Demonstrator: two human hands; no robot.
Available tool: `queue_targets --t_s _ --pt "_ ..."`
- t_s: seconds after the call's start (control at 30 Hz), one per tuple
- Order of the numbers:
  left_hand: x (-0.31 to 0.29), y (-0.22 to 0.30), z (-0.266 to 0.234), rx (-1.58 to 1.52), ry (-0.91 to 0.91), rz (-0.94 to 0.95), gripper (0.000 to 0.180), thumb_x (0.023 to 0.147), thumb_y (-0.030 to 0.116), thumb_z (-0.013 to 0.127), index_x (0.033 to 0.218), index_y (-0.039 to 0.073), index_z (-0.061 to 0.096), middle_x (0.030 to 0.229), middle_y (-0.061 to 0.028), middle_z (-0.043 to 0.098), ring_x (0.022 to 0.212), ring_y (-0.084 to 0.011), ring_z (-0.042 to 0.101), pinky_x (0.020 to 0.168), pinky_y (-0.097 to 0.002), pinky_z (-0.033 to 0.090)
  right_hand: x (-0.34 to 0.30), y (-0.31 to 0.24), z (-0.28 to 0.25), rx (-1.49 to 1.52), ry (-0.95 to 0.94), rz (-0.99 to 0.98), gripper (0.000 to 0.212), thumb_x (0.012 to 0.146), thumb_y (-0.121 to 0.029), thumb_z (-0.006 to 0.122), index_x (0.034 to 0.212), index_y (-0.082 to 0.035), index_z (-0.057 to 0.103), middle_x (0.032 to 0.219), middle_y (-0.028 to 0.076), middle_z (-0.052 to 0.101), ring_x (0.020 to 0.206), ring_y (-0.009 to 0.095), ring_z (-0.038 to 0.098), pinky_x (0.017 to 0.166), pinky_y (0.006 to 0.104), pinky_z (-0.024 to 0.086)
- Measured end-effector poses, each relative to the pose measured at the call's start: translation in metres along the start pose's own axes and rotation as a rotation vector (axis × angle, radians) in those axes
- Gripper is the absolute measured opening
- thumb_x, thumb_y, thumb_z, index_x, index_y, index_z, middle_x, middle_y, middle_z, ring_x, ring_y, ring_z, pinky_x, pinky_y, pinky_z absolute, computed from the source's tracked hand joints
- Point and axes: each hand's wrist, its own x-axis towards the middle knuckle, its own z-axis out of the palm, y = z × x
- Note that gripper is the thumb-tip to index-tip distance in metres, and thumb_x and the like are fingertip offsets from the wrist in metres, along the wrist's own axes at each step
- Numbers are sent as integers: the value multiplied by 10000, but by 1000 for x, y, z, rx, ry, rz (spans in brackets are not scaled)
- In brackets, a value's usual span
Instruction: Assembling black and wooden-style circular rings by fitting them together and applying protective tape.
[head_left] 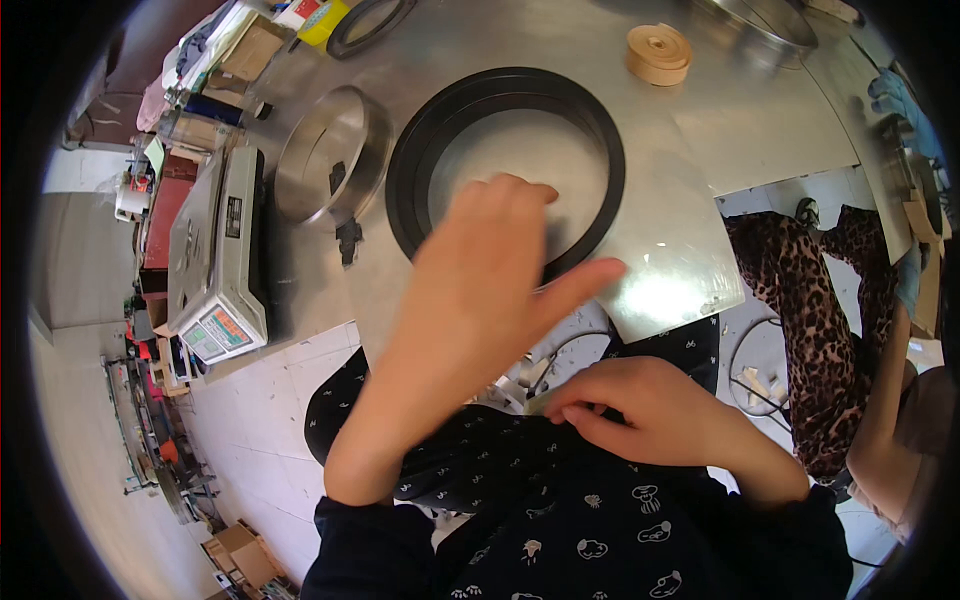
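A large black ring [398,165] lies flat on the metal table in front of me. My left hand [490,235] is over its near part, thumb stretched out to the right; the fingertips are partly hidden from view and nothing shows in the hand. Whether it touches the table inside the ring, I cannot tell. Lower, in front of my lap, my right hand [645,405] is closed, its thumb and fingers pinched together. A small pale edge [540,403] shows at its fingertips, too little to name. A round metal hoop [372,150] stands left of the black ring.
A weighing scale [225,270] stands on the left. A roll of tan tape [658,55] and another metal hoop [790,30] are at the far right. The metal table [660,180] has a cut-in edge. On the right, a person in patterned trousers [790,320] wears blue gloves [900,100].
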Motion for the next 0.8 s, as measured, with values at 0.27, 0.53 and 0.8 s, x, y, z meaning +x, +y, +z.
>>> queue_targets --t_s 0.27,0.53,0.8 --pt "-3 20 36 223 -124 -191 359 805 314 773 876 33 560 639 -115 543 602 -343 566 547 -375 458 -8 -12 -18 509 183 462 281 967 -235 581 1084 20 601 825 143 675 684 209 687 637 332 526" --pt "-6 33 -23 -360 -47 -380 360 749 154 834 935 -21 581 753 -143 614 617 -309 606 568 -322 471 6 -12 -17 979 472 318 413 1012 -331 534 1147 59 537 939 71 596 814 111 610 646 253 508" --pt "-13 44 -27 -425 -94 -227 352 754 202 824 820 27 526 734 -110 573 602 -293 561 538 -352 440 53 -23 -1 1156 858 164 491 1054 -421 351 1057 -7 614 927 11 605 829 76 544 757 243 441"
